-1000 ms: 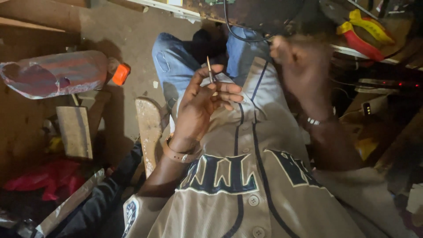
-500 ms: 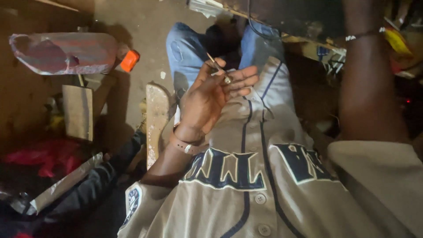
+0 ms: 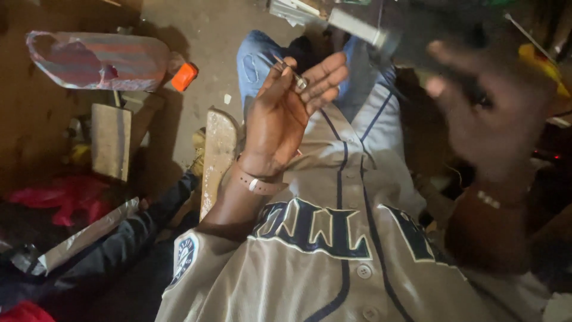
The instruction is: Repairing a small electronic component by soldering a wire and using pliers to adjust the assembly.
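Head view, looking down over a grey button-front jersey (image 3: 333, 250) toward a dirt floor (image 3: 208, 42).

Left hand (image 3: 280, 113) — raised palm-up over the lap, wristband at the wrist. Thumb and forefinger are pinched shut on a thin metal pin (image 3: 289, 70); the other fingers lie half extended behind it. The pin's long axis runs diagonally, upper-left to lower-right, its lower end at the fingertips and its free end pointing up and away from the body. What kind of small metal piece it is, I cannot tell.

Right hand (image 3: 494, 113) — up at the right of the frame, blurred, fingers spread and loosely open. Whether it holds anything cannot be told through the blur. It sits well apart from the pin, to the pin's right and at about the same height; the left hand is the one in contact.

Surroundings — blue denim knees (image 3: 256, 59) beyond the left hand, a plastic bottle with an orange cap (image 3: 101, 59) lying on the floor at upper left, a wooden block (image 3: 110, 140) below it, red plastic (image 3: 59, 197) at lower left.
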